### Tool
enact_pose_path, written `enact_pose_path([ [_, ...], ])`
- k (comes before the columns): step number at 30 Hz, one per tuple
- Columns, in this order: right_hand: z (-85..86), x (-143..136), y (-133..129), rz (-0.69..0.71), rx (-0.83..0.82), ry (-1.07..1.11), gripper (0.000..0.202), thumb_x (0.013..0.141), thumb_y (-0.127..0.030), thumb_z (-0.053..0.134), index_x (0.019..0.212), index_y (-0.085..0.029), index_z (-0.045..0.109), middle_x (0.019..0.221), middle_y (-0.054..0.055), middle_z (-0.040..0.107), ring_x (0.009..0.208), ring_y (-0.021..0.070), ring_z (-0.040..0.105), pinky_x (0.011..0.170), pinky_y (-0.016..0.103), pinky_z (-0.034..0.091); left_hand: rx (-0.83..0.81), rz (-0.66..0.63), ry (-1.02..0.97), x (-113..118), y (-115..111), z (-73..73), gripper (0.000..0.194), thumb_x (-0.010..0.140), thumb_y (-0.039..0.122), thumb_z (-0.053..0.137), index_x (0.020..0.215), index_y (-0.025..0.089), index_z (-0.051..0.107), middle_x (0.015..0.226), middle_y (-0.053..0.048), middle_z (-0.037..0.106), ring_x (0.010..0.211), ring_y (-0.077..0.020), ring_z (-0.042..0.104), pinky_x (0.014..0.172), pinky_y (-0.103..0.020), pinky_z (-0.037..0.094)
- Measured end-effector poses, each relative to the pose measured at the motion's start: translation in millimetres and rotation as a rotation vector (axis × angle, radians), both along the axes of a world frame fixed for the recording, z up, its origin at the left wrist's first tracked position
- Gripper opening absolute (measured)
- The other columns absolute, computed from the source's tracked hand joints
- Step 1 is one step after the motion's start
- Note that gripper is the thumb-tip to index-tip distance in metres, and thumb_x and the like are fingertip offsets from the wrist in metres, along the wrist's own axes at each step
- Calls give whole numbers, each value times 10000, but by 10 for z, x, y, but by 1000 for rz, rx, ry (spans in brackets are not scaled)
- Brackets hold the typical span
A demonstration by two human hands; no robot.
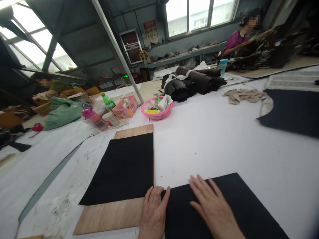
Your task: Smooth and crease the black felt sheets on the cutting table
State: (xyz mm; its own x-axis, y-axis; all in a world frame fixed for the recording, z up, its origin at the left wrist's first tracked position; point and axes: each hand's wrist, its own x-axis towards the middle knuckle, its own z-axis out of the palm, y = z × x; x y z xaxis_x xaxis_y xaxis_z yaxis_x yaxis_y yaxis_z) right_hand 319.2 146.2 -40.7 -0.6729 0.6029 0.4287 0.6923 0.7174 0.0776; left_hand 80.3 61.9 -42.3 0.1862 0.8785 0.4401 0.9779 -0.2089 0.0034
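Note:
My left hand [155,210] rests at the left edge of a black sheet [239,199] on the white table, its thumb apart from the other fingers. My right hand [211,204] lies spread over the upper part of that sheet, holding nothing. To the left, a second black piece [124,167] covers the middle of a wooden board [112,215], whose bare ends show above and below it. The lower right corner of this piece is close to my left fingertips.
Farther back on the white table [194,139] are a pink basket [157,116], a pink box [126,111], a green bottle [108,101], dark rolls [199,81] and a beige cloth [244,95]. A dark cut piece [294,111] lies right. Two people sit beyond.

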Motion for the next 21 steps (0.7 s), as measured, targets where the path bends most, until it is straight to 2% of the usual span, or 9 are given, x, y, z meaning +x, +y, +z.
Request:
enact_pose_path([
  [3,-101,-435,-136,55,-75,-62,461,1002,-275,391,1454,-183,388,1524,-10,351,1384,210,349,1061,440,383,-8,-9,2,-3,-4,-6,526,891,-3,344,1329,197,558,1161,-108,560,1142,-235,534,987,-474,495],
  [6,-191,-426,-157,30,-136,-47,489,982,-234,437,1464,-194,370,1519,10,359,1374,248,369,1057,475,385,-16,-2,-5,-2,-11,-4,532,880,-17,349,1317,195,566,1169,-111,551,1145,-240,530,985,-487,498],
  [10,-186,-124,-87,-26,-184,-44,476,1006,-270,395,1479,-245,348,1544,20,308,1391,288,336,1076,538,338,-33,27,-3,9,-20,0,546,870,-33,348,1308,200,575,1169,-111,547,1148,-243,526,995,-496,493],
  [16,-213,474,57,-222,-185,-14,446,1033,-330,299,1472,-281,361,1548,26,315,1404,277,311,1111,550,283,-29,20,-8,-2,-17,-14,536,890,-12,348,1327,214,560,1177,-103,550,1157,-235,519,1011,-477,479],
  [19,-198,848,167,-319,-128,32,440,1033,-368,270,1397,-230,476,1497,69,409,1368,316,364,1086,573,312,0,2,-3,-40,-16,-64,537,891,-9,352,1334,214,556,1179,-102,556,1155,-237,524,1010,-473,467],
  [21,-113,984,235,-388,-85,82,433,1030,-382,286,1272,-179,583,1396,102,521,1319,349,415,1058,581,346,12,-20,8,-75,-14,-113,553,884,-11,358,1350,220,545,1185,-100,561,1156,-235,528,1014,-465,456],
])
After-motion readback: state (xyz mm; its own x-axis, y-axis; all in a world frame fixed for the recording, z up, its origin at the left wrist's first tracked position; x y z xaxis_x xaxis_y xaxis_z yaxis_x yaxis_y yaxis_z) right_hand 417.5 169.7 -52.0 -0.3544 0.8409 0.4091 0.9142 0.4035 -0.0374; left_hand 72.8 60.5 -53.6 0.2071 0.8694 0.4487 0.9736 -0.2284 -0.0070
